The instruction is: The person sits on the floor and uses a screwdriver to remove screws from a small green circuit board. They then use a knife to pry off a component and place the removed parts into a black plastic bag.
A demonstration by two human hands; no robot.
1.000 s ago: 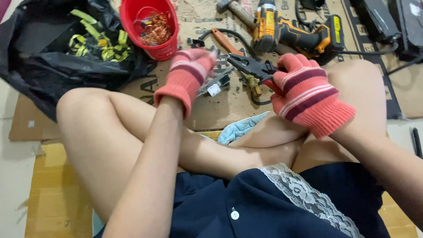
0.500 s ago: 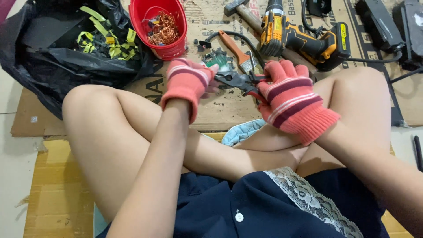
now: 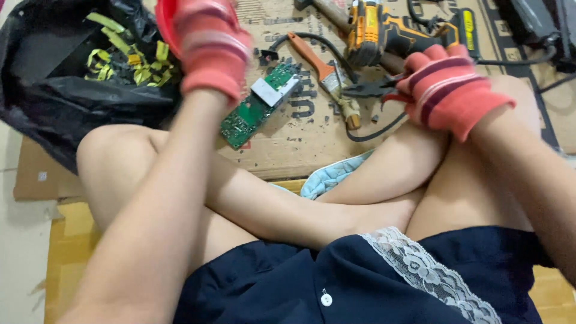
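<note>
Pliers (image 3: 377,90) sit clamped in your gloved right hand (image 3: 451,90), fingers curled tight around the red handles, dark jaws pointing left above the cardboard (image 3: 282,153) toward its far edge. Your gloved left hand (image 3: 211,45) is blurred over the red bowl (image 3: 163,27); you cannot tell its grip. Between both hands a green circuit board (image 3: 259,105) lies flat.

My left hand (image 3: 211,45) is up over the red bowl (image 3: 165,27), blurred, can't tell if it holds anything. My right hand (image 3: 447,90) grips pliers (image 3: 375,90). Green board (image 3: 259,105) lies on cardboard (image 3: 300,144) between them, beside a brush (image 3: 324,72). Drill (image 3: 390,33) behind, black bag (image 3: 72,90) left.
</note>
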